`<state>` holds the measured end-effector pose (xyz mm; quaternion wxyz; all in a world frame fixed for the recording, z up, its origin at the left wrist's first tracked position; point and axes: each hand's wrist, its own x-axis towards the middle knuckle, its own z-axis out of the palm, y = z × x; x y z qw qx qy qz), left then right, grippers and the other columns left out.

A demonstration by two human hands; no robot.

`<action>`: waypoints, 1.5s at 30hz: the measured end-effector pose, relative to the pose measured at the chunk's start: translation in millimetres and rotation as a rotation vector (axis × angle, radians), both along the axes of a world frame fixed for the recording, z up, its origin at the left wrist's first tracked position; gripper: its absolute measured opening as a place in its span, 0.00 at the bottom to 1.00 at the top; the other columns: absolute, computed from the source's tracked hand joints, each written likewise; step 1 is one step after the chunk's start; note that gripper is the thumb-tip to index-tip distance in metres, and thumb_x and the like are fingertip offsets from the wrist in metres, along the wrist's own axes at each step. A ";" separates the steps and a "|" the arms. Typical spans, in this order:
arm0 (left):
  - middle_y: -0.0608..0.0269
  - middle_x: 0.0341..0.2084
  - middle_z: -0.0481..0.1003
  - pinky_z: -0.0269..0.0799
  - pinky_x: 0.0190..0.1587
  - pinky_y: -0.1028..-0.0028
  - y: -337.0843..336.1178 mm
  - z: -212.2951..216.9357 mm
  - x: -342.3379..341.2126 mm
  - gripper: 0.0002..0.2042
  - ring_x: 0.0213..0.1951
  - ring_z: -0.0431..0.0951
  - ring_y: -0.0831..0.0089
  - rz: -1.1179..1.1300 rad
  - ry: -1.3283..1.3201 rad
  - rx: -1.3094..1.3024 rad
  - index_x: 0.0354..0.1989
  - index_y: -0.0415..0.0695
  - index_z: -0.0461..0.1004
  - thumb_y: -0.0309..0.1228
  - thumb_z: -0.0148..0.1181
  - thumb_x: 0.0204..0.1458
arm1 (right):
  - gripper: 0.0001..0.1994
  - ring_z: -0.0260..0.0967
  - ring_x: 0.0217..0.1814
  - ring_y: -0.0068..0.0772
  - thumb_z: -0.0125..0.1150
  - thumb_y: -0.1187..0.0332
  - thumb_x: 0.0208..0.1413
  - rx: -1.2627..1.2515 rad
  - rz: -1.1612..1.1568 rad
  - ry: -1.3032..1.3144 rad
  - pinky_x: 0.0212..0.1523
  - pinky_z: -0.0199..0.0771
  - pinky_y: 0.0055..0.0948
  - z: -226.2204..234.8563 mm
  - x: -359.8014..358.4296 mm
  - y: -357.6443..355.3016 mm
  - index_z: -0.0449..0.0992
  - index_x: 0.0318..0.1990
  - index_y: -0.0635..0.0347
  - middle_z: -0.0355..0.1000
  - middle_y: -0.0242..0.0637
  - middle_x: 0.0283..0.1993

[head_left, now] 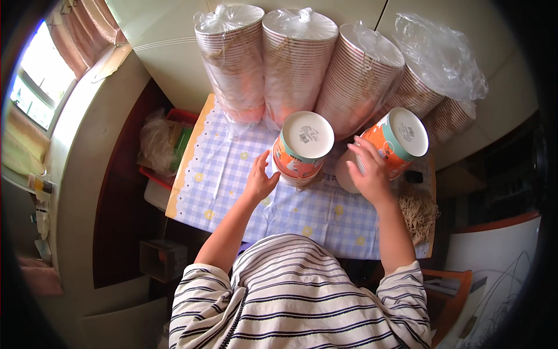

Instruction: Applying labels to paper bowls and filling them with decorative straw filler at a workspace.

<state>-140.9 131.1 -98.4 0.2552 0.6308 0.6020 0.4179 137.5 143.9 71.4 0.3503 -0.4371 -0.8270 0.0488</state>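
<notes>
Two paper tubs with orange and green printed sides and white bottoms are upside down on the table. My left hand point(260, 181) is open beside the left tub point(297, 166), its thumb and fingers apart close to the tub's left side. Over at the right tub point(390, 146), which leans to the right, my right hand point(369, 171) has its fingers spread against or just in front of the near left side. I cannot tell whether they touch it. Beneath that hand a pale rounded cup-like thing point(344, 174) shows in part.
Tall stacks of paper tubs point(293, 75) in clear plastic bags line the table's back. A blue checked tablecloth point(224, 200) covers the table. Beige cords point(418, 216) and a small black object point(413, 175) lie at the right. A red basket point(185, 115) stands left, an orange-edged chair point(459, 299) lower right.
</notes>
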 end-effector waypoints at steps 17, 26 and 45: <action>0.52 0.39 0.74 0.74 0.39 0.68 -132.4 9.8 41.2 0.13 0.40 0.77 0.61 -0.340 -0.102 -0.418 0.43 0.42 0.75 0.29 0.58 0.49 | 0.14 0.67 0.37 0.43 0.67 0.75 0.42 0.037 -0.421 -0.060 0.38 0.68 0.38 35.8 85.3 -8.6 0.69 0.36 0.61 0.69 0.38 0.38; 0.52 0.35 0.75 0.74 0.32 0.69 -136.4 12.5 39.9 0.11 0.34 0.77 0.61 -0.351 -0.108 -0.377 0.41 0.42 0.77 0.27 0.56 0.50 | 0.13 0.57 0.21 0.26 0.67 0.78 0.42 0.068 -0.368 -0.007 0.24 0.63 0.26 52.8 89.9 -1.5 0.68 0.35 0.63 0.65 0.35 0.35; 0.55 0.36 0.75 0.74 0.29 0.72 -108.8 31.1 51.4 0.11 0.32 0.78 0.64 -0.419 -0.165 -0.312 0.43 0.43 0.76 0.26 0.57 0.51 | 0.11 0.66 0.40 0.23 0.50 0.70 0.61 0.510 -0.334 0.908 0.43 0.66 0.23 110.3 214.2 -121.2 0.68 0.48 0.67 0.71 0.41 0.47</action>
